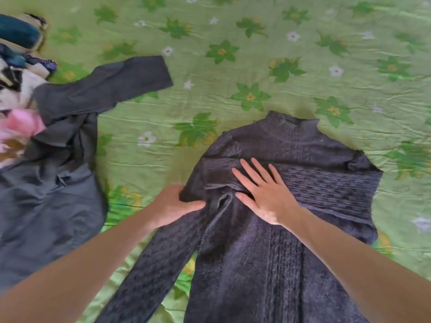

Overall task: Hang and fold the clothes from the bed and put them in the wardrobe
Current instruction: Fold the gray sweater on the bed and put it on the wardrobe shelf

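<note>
Nearest, the left hand [173, 206] gripped a fold of the dark knitted sweater [279, 206], which lay flat on the bed [233, 31]. Beside it, the right hand [263, 190] pressed the sweater's chest with straight, spread fingers. Farther left lay a grey garment [70, 136] against a clothes pile [16, 78].

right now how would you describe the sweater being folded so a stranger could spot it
On the green flowered bedsheet, look right of centre for the dark knit turtleneck sweater, collar pointing away. Unlike the smooth grey garment at left, it has a chunky cable texture, and both hands are on it.
</note>
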The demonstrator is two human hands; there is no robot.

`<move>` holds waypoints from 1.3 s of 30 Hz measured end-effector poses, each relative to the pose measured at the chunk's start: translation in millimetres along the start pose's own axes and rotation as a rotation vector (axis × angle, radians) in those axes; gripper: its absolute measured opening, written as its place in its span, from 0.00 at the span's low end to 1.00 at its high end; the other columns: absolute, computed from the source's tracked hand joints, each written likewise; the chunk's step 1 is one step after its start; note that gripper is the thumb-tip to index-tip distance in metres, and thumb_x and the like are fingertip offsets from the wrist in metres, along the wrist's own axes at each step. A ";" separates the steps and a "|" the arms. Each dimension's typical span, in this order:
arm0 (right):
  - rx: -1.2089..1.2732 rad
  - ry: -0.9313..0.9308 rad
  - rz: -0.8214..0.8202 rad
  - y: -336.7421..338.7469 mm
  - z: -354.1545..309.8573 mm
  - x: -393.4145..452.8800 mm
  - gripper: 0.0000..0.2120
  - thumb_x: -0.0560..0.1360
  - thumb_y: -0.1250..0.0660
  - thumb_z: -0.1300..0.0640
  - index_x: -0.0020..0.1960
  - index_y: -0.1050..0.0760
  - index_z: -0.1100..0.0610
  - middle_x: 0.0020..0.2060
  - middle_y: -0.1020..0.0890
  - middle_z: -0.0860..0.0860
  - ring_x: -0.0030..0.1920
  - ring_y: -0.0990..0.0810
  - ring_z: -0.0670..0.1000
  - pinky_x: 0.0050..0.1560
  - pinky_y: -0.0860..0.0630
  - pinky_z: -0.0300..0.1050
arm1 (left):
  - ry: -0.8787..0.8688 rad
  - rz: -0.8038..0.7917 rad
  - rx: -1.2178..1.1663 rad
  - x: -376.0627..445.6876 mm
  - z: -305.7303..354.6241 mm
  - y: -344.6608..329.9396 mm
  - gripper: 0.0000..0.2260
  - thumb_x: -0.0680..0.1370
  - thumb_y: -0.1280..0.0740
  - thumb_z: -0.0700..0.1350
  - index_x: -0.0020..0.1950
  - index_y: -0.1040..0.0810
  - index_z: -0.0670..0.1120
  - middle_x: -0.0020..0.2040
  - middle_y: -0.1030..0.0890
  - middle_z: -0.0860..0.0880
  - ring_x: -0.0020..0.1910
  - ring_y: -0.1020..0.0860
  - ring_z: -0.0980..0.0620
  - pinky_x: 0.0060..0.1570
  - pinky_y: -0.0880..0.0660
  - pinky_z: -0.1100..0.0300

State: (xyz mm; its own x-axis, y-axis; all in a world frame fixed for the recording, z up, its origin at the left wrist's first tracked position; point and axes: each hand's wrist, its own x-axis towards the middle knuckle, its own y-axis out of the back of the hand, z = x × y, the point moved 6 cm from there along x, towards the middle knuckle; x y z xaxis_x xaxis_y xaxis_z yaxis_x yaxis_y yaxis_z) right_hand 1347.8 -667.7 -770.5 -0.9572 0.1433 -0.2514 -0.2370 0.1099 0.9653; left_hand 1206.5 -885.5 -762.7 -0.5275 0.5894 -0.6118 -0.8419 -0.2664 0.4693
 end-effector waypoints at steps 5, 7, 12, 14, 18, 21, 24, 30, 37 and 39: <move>-0.034 0.003 -0.036 2.5 2.4 0.7 0.34 0.80 0.68 0.28 0.82 0.69 0.39 0.83 0.63 0.43 0.83 0.64 0.50 0.83 0.55 0.58 | 0.155 -0.293 -0.115 -44.4 -49.3 13.7 0.10 0.80 0.26 0.54 0.61 0.16 0.55 0.51 0.12 0.59 0.50 0.14 0.59 0.44 0.22 0.70; -0.059 0.015 -0.052 7.3 2.6 0.3 0.33 0.80 0.69 0.28 0.81 0.71 0.38 0.83 0.64 0.43 0.83 0.64 0.49 0.83 0.55 0.57 | 0.199 -0.165 -0.236 -55.4 -64.2 37.5 0.12 0.81 0.29 0.57 0.59 0.14 0.53 0.50 0.11 0.56 0.46 0.13 0.58 0.39 0.23 0.70; -0.088 -0.029 -0.129 15.2 0.0 -1.8 0.35 0.74 0.77 0.26 0.78 0.76 0.36 0.81 0.68 0.42 0.83 0.65 0.48 0.83 0.57 0.54 | 0.190 0.130 -0.189 -74.3 -89.5 121.3 0.21 0.71 0.25 0.68 0.36 0.16 0.49 0.34 0.20 0.53 0.34 0.21 0.58 0.37 0.31 0.60; -0.060 -0.066 -0.164 19.5 -6.1 -0.8 0.38 0.75 0.74 0.25 0.82 0.69 0.37 0.83 0.64 0.42 0.83 0.65 0.48 0.83 0.58 0.54 | 0.260 -0.107 -0.090 -85.2 -96.7 128.2 0.26 0.67 0.23 0.72 0.52 0.17 0.54 0.50 0.21 0.57 0.52 0.22 0.59 0.53 0.28 0.53; 0.047 -0.124 0.005 50.1 -39.9 9.4 0.38 0.80 0.59 0.33 0.80 0.36 0.53 0.83 0.41 0.52 0.84 0.50 0.52 0.82 0.48 0.54 | 0.264 -0.374 0.066 -106.8 -98.9 122.1 0.41 0.66 0.17 0.60 0.75 0.24 0.46 0.71 0.21 0.52 0.69 0.23 0.52 0.73 0.28 0.46; 0.126 -0.016 0.118 70.9 -91.3 25.4 0.32 0.84 0.55 0.39 0.78 0.34 0.56 0.81 0.35 0.53 0.83 0.45 0.52 0.80 0.45 0.52 | 0.180 -0.230 -0.051 -107.3 -93.6 130.3 0.29 0.76 0.21 0.50 0.75 0.26 0.48 0.73 0.23 0.52 0.68 0.21 0.50 0.66 0.23 0.48; 0.128 0.200 0.083 77.1 -155.0 48.8 0.27 0.87 0.55 0.44 0.84 0.46 0.49 0.83 0.41 0.47 0.84 0.51 0.49 0.82 0.52 0.51 | 0.076 -0.096 0.017 -106.8 -94.0 143.4 0.12 0.81 0.27 0.53 0.62 0.19 0.50 0.60 0.15 0.51 0.58 0.17 0.50 0.60 0.21 0.51; 0.120 0.391 0.052 75.6 -252.9 84.7 0.20 0.88 0.47 0.49 0.77 0.36 0.54 0.68 0.27 0.54 0.73 0.30 0.58 0.79 0.46 0.55 | 0.013 0.007 0.023 -120.9 -105.3 160.5 0.13 0.79 0.25 0.58 0.50 0.20 0.49 0.44 0.17 0.50 0.42 0.18 0.50 0.40 0.28 0.57; 0.210 0.206 0.055 74.4 -245.7 101.0 0.15 0.87 0.44 0.49 0.65 0.31 0.59 0.55 0.29 0.53 0.57 0.28 0.56 0.66 0.35 0.51 | 0.062 -0.095 0.108 -153.8 -146.5 178.7 0.16 0.71 0.19 0.59 0.52 0.15 0.52 0.47 0.13 0.58 0.49 0.16 0.55 0.54 0.20 0.54; 0.175 0.201 0.028 71.7 -245.4 102.1 0.15 0.87 0.45 0.48 0.64 0.31 0.59 0.53 0.32 0.50 0.55 0.29 0.54 0.65 0.34 0.52 | 0.073 -0.105 0.116 -161.9 -161.1 185.6 0.12 0.71 0.19 0.59 0.47 0.14 0.53 0.43 0.14 0.58 0.46 0.17 0.53 0.50 0.23 0.55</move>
State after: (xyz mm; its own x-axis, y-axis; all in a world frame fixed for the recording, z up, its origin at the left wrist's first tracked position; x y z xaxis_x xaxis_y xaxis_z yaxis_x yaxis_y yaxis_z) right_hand 1192.3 -886.6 -709.4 -0.9808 -0.0478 -0.1889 -0.1947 0.2797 0.9401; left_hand 1117.4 -1153.2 -679.1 -0.4477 0.5512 -0.7041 -0.8763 -0.1138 0.4680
